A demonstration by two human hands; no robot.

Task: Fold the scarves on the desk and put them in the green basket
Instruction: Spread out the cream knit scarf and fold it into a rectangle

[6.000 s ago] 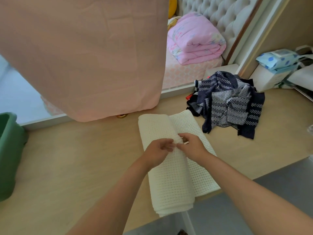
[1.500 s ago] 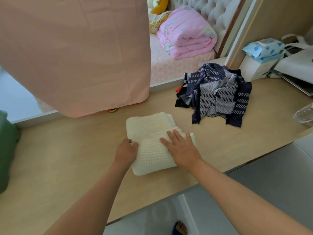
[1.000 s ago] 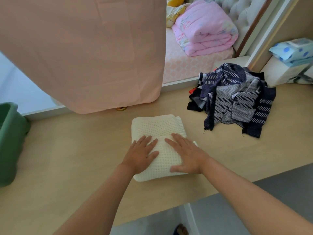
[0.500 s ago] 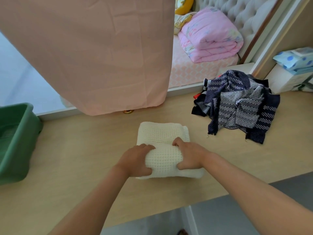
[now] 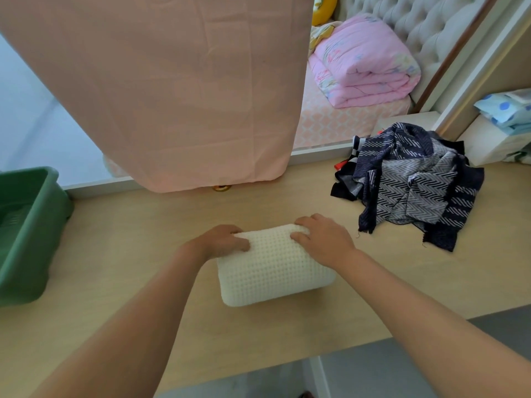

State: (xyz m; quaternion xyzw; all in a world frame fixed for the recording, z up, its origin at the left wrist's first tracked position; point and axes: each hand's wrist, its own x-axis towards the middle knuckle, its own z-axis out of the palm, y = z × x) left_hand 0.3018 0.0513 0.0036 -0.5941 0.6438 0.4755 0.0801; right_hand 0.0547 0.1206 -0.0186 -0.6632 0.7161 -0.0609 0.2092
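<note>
Change: cream scarf [image 5: 275,271] has been doubled over since half a second ago.
Grip: its far edge is clasped by left hand [image 5: 222,242] and right hand [image 5: 321,239], fingers curled.
Place: scarf is laid on desk [image 5: 129,254]; green basket [image 5: 28,231] well left of grip, patterned scarves [image 5: 411,182] right.

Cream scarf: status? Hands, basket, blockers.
Left hand and right hand grip folded cream scarf on desk. Green basket at left, bare desk between. Dark scarf pile unfolded at right.
</note>
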